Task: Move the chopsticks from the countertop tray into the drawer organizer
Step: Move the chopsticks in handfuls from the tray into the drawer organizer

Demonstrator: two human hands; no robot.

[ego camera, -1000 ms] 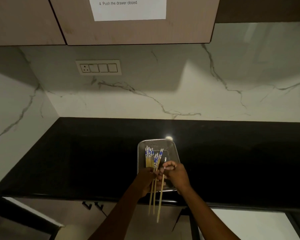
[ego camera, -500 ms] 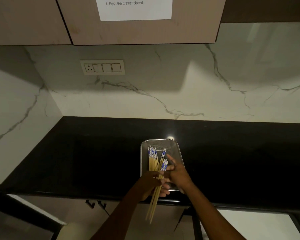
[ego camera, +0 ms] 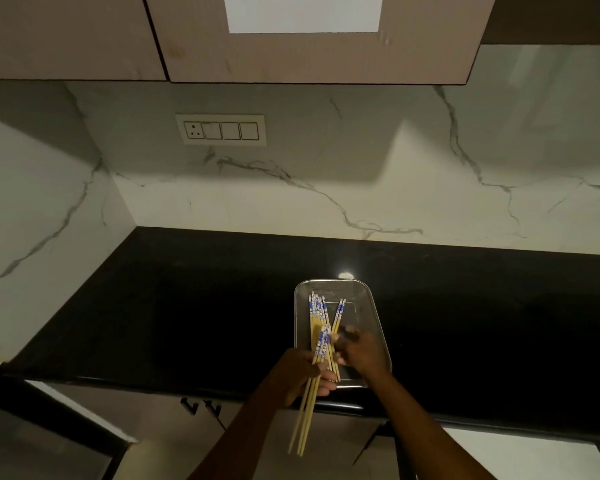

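Black counter [ego camera: 187,306] bears a tray [ego camera: 371,306]. Chopsticks [ego camera: 309,403], blue ends away, tips hanging past the edge, are gripped by the left hand [ego camera: 302,372]; tray sticks [ego camera: 317,311] are pinched by the right hand [ego camera: 361,351].

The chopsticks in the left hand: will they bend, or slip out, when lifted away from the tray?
The chopsticks look thin, straight and rigid, so probably no bending. They hang well past the left hand, loosely fanned, so one could slide out. Being round-looking sticks, they may roll if dropped onto the tray.
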